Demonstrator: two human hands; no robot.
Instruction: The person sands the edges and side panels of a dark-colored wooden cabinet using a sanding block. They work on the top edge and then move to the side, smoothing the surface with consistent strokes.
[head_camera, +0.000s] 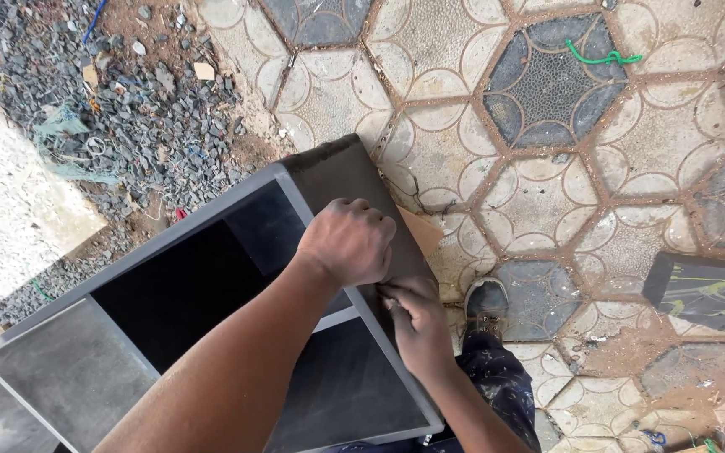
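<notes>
On the grey shelf unit point(341, 180), both hands' curled fingers point(362, 220) press sandpaper point(421, 231).

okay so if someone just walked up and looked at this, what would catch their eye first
Two bare hands, the left hand and the right hand, press a brown sheet against the side of a grey shelf unit at centre. Around it lies hexagon-patterned paving, with loose gravel upper left.

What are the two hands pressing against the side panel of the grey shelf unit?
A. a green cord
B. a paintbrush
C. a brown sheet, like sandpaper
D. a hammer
C: the left hand and right hand hold a flat brown sheet against the dark side panel of the grey shelf unit.
</notes>
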